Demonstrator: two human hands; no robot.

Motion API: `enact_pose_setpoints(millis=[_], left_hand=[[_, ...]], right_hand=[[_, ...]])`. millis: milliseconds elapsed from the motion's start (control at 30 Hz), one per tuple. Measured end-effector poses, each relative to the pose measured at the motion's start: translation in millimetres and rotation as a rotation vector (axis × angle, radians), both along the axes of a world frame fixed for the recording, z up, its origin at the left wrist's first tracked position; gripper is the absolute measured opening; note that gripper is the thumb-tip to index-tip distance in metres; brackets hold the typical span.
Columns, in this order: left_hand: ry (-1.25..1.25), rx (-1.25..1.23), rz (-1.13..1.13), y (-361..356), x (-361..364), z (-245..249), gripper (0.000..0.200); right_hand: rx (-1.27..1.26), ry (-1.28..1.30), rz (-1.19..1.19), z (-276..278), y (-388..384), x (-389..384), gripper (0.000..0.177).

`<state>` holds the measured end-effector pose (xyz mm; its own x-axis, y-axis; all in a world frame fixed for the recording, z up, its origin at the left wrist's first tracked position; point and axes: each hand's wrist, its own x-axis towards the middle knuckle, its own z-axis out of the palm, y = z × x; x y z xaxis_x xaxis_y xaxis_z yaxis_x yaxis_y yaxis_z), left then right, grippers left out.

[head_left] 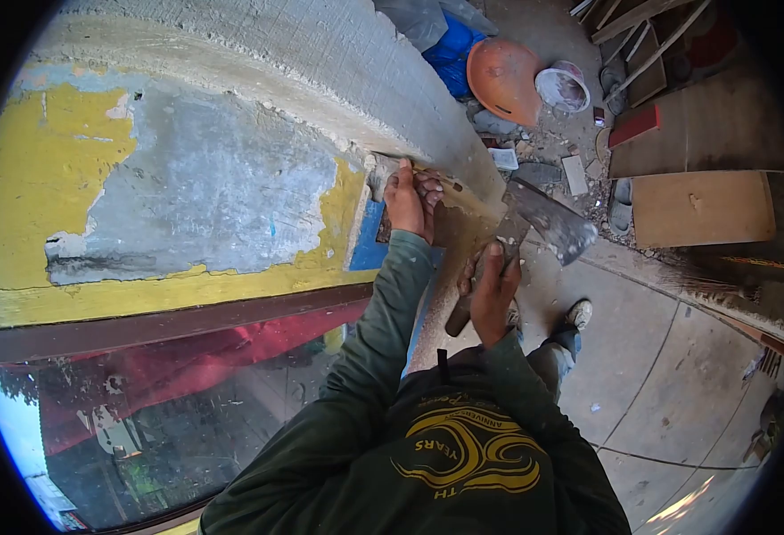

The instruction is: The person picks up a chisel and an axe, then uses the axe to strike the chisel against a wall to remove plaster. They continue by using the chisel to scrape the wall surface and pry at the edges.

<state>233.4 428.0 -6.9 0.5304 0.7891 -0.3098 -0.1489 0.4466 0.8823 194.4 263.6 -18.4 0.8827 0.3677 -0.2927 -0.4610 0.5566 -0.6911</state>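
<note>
My right hand [494,290] is wrapped round the handle of a hatchet [554,223], whose broad dark blade carries pale smears and points away to the right. My left hand [409,198] is raised against the end of the wall, just under the curved concrete ledge [356,89]. Its fingers are curled at the rough, broken edge, and what they grip, if anything, is hidden. Beside the left wrist is a blue painted patch [369,241]. Flaking yellow paint [17,196] surrounds a bare grey area [213,178] on the wall.
Behind the ledge lie an orange basin [503,80], a white-smeared bowl [563,86], a blue bag [452,53] and rubble. Boards [704,209] stand at right. A window [187,419] is below the wall. A shoe [579,313] stands on the paved floor [641,330].
</note>
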Motion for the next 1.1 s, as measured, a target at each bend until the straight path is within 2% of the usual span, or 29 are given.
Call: enact_pose_setpoints(millis=[33,100,133,167,233,367,400,433,500,567,633,667,700,767,833,900,1033,1100], left_hand=[[0.003,-0.003,-0.002,1,1,-1,0.026],[-0.027,0.007,0.006,-1,4,-4,0.026],[-0.025,0.006,-0.002,-1,5,-3,0.026],[-0.018,-0.002,0.012,-1,5,-2,0.027],[-0.014,-0.006,0.027,0,3,-5,0.027],[-0.020,-0.013,0.010,6,2,-8,0.027],[-0.023,-0.011,0.015,3,6,-7,0.028],[-0.028,-0.014,0.004,1,8,-6,0.028],[-0.006,0.000,0.020,-1,6,-3,0.028],[-0.004,0.004,0.015,-2,6,-4,0.028],[0.005,0.014,0.003,1,6,-3,0.028],[0.009,0.016,0.003,3,6,-3,0.028],[-0.014,0.005,0.004,4,7,-4,0.028],[-0.038,-0.016,0.003,1,6,-8,0.028],[-0.035,-0.012,0.006,4,4,-8,0.027],[-0.029,-0.012,0.012,3,1,-4,0.027],[0.013,0.035,-0.073,-3,-3,-7,0.027],[0.040,0.056,-0.087,-22,-10,-2,0.026]], right_hand=[[-0.003,0.003,-0.002,-1,7,-3,0.027],[-0.188,-0.127,0.126,-12,24,-4,0.026],[-0.204,-0.254,0.127,-12,31,3,0.025],[-0.203,-0.250,0.118,-12,26,8,0.025],[-0.128,-0.130,0.240,-7,11,20,0.024],[0.048,0.136,-0.054,7,25,5,0.026],[-0.130,-0.020,0.116,-2,27,7,0.028],[-0.133,-0.024,0.105,-9,25,14,0.028],[-0.227,-0.253,0.213,-23,17,23,0.026],[-0.230,-0.214,0.198,-7,9,23,0.028],[0.009,0.078,-0.015,8,11,16,0.029],[0.078,0.131,-0.029,12,13,13,0.030],[0.076,0.135,-0.032,1,19,10,0.030],[-0.174,-0.209,0.182,-22,33,9,0.028],[-0.171,-0.228,0.202,-17,22,17,0.026],[-0.157,-0.051,0.245,-1,9,20,0.026],[-0.095,0.061,0.130,-4,-1,21,0.025],[-0.152,0.058,0.117,-14,0,19,0.031]])
